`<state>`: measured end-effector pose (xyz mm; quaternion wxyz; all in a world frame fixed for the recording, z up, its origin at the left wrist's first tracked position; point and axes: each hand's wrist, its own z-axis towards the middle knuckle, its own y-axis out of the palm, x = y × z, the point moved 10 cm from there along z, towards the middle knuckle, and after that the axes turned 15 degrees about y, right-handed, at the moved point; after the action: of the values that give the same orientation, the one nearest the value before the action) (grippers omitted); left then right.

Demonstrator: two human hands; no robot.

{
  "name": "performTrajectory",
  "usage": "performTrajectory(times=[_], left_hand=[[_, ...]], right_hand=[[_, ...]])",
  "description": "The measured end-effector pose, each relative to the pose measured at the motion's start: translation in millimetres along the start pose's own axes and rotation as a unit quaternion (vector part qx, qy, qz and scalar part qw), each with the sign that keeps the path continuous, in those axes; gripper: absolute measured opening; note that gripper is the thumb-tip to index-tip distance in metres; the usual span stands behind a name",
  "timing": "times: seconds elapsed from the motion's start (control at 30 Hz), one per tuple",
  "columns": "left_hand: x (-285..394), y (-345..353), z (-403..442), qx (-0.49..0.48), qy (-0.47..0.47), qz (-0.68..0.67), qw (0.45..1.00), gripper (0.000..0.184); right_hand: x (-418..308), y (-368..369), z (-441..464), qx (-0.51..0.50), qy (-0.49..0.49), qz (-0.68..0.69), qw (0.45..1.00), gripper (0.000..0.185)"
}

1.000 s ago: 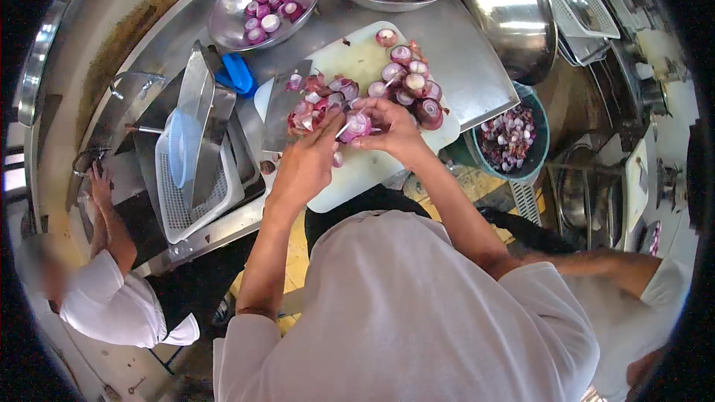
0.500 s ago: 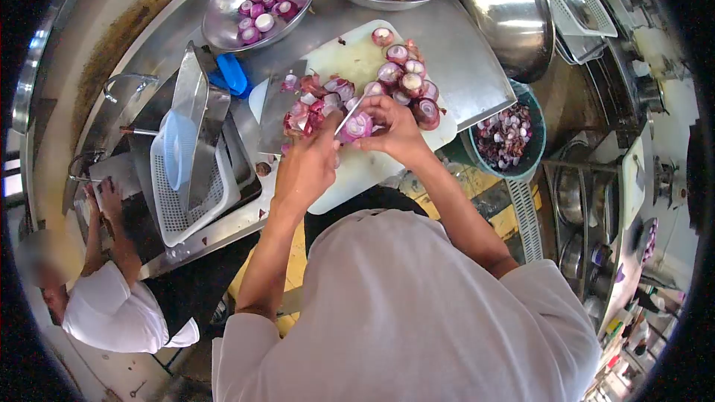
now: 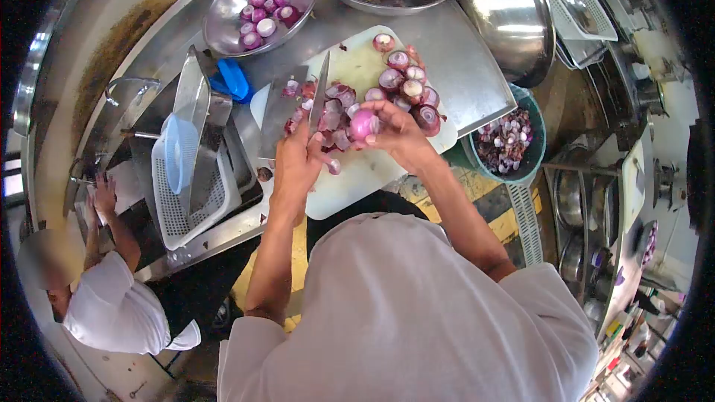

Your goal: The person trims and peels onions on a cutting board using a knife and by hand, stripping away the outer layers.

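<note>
My left hand (image 3: pixel 299 164) is closed round the handle of a knife (image 3: pixel 320 93), whose blade points away from me over the white cutting board (image 3: pixel 357 186). Between the fingers of my right hand (image 3: pixel 402 134) is a smooth purple onion (image 3: pixel 363 125). Onion skins and pieces (image 3: pixel 335 108) lie on the board just beyond my hands, some on a flat metal sheet at its left. Several trimmed, unpeeled onions (image 3: pixel 412 89) are grouped on the board's right side.
Peeled onions sit in a steel bowl (image 3: pixel 216 26); a second bowl (image 3: pixel 387 9) holds unpeeled ones. A green bin (image 3: pixel 542 149) with scraps stands right, near a large pot (image 3: pixel 510 15). At left are a white basket (image 3: pixel 175 231) and a co-worker (image 3: pixel 119 305).
The knife has swung from the onion to point away from me, and my left hand has moved slightly left. The onion in my right hand now shows a smooth side. The person at right has left the view.
</note>
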<state>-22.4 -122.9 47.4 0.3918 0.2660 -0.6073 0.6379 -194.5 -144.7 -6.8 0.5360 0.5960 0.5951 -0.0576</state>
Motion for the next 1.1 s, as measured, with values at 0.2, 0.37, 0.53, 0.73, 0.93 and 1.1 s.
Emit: performTrajectory(times=[0.2, 0.37, 0.53, 0.73, 0.93, 1.1], left_hand=[[-36, -11, -14, 0.054, -0.072, -0.036, 0.995, 0.029], [-39, -20, -30, 0.079, -0.094, -0.034, 0.992, 0.031], [-35, -39, -48, 0.130, -0.107, -0.046, 0.985, 0.026], [-52, -34, -66, 0.137, -0.132, -0.071, 0.979, 0.010], [-52, -27, -60, 0.114, -0.145, -0.065, 0.981, 0.013], [-48, -22, -56, 0.105, -0.167, -0.100, 0.975, 0.017]], right_hand=[[5, 3, 68, 0.020, 0.072, 0.163, 0.984, 0.053], [-94, 60, 130, -0.105, -0.036, 0.132, 0.985, 0.077], [-145, 31, 116, 0.073, -0.095, -0.402, 0.908, 0.053], [-43, -10, 94, 0.046, -0.092, -0.805, 0.584, 0.045], [-48, -19, 90, 0.043, -0.031, -0.786, 0.616, 0.034], [-65, -53, 74, 0.012, 0.024, 0.016, 1.000, 0.020]])
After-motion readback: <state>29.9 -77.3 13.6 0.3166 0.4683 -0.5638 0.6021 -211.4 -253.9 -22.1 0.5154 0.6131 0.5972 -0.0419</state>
